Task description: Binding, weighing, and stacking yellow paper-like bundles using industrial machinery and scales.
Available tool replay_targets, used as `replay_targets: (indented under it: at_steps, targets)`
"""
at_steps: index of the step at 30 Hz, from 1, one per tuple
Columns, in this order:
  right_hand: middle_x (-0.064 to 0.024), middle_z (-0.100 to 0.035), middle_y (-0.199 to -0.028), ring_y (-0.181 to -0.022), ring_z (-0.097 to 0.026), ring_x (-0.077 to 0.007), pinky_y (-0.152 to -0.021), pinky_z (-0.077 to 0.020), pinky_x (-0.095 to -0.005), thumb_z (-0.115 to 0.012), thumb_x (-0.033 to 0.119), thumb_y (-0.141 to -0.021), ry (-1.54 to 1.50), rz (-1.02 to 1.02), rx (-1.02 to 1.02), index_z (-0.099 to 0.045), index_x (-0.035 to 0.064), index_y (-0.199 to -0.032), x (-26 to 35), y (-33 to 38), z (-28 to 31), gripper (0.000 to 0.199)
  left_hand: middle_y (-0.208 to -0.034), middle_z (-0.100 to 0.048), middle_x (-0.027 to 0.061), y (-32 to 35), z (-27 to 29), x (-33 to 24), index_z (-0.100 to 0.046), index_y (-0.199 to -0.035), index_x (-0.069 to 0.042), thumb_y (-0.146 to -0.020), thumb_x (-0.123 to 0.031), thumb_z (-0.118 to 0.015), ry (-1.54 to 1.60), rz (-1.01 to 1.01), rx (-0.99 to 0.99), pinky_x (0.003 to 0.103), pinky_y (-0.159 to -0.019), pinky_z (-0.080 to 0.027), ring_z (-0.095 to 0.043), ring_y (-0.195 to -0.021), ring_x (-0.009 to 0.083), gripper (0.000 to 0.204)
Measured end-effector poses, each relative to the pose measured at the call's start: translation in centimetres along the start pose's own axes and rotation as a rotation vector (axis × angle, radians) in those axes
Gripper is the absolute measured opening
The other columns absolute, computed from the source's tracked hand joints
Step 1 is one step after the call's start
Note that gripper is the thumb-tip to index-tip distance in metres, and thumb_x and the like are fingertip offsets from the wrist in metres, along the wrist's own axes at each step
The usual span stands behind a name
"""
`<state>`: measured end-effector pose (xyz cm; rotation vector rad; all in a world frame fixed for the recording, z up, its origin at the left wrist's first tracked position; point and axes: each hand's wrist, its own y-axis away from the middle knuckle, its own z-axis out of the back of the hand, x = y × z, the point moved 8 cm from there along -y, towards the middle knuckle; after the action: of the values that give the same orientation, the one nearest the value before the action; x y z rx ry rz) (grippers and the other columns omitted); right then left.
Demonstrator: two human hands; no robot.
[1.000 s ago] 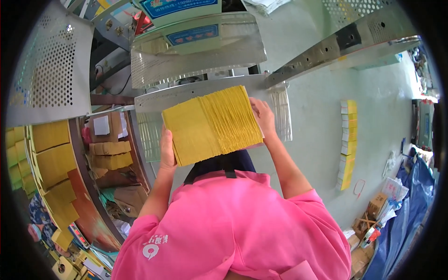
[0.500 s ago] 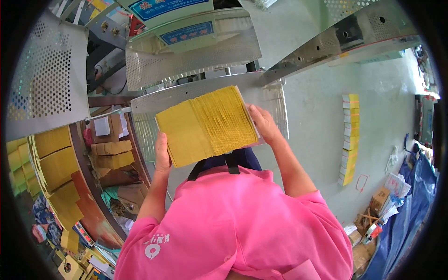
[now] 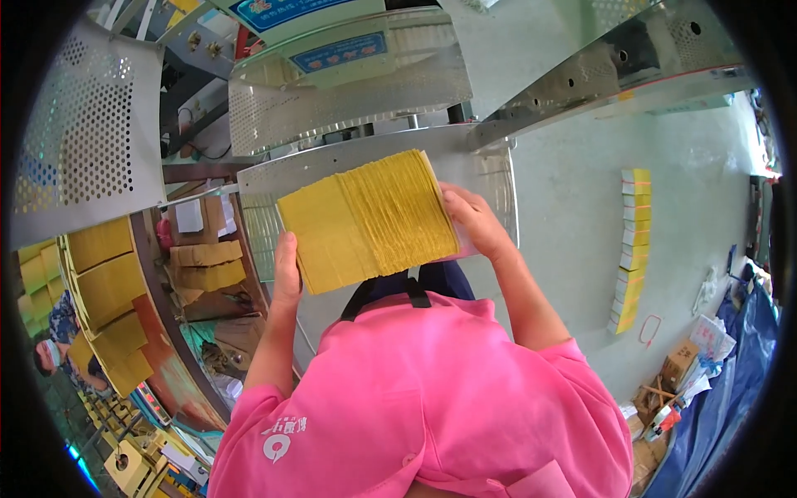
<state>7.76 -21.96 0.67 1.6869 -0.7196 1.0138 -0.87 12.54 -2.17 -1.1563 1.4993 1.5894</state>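
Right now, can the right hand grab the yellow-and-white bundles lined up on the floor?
Probably not: the right hand holds one end of the yellow stack, and the bundles look too far off on the floor.

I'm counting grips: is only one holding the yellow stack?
No, the left grip and right grip hold the stack at opposite ends.
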Motion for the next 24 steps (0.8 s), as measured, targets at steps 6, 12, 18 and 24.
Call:
replay_targets:
  at_steps: [6,12,18,24]
  targets:
    - [-0.0129,-0.064,-0.117,-0.108,-0.057,-0.0198,-0.097,-0.0425,-0.0317,-0.055,0.041,-0.094,0.053,0.049,-0.018,-0.058,-0.0026,-0.127,0.0,-0.4,-0.2,0.054,-0.129,-0.052,0.0105,0.2,-0.2,-0.8,-0.045,-0.135,0.002,-0.102,-0.039,-0.039,0.043,0.027,0.026,0.033,-0.1,-0.037,-0.049,-0.117,0.0195,0.052]
    - [-0.0136,-0.064,-0.119,-0.112,-0.056,-0.0208,-0.098,-0.0413,-0.0313,-0.053,0.04,-0.096,-0.008,0.095,-0.035,-0.058,-0.0025,-0.126,0.4,-0.2,-0.4,0.053,-0.132,-0.051,0.0097,0.9,-1.4,-2.9,-0.045,-0.135,0.001,-0.101,-0.043,-0.041,-0.039,0.211,0.073,0.031,-0.097,-0.041,-0.051,-0.116,0.0178,0.056]
    - [-0.0056,-0.064,-0.113,-0.107,-0.056,-0.0119,-0.094,-0.0421,-0.0252,-0.051,0.022,-0.098,-0.243,-0.137,-0.113,-0.062,-0.0001,-0.119,-2.8,-0.9,-1.2,0.032,-0.126,-0.057,0.0095,0.5,-3.1,-3.0,-0.049,-0.131,0.002,-0.098,-0.043,-0.05,-0.066,0.264,0.152,0.032,-0.095,-0.043,-0.055,-0.112,0.0181,0.056]
    - [-0.0037,-0.064,-0.11,-0.101,-0.057,-0.0097,-0.091,-0.0435,-0.0247,-0.055,0.007,-0.093,-0.196,0.229,-0.163,-0.064,0.0007,-0.112,3.9,-1.0,-0.5,0.021,-0.117,-0.062,0.009,-0.5,-6.4,-7.3,-0.054,-0.124,0.003,-0.089,-0.027,-0.068,-0.137,-0.032,0.156,0.032,-0.088,-0.047,-0.059,-0.104,0.0189,0.048]
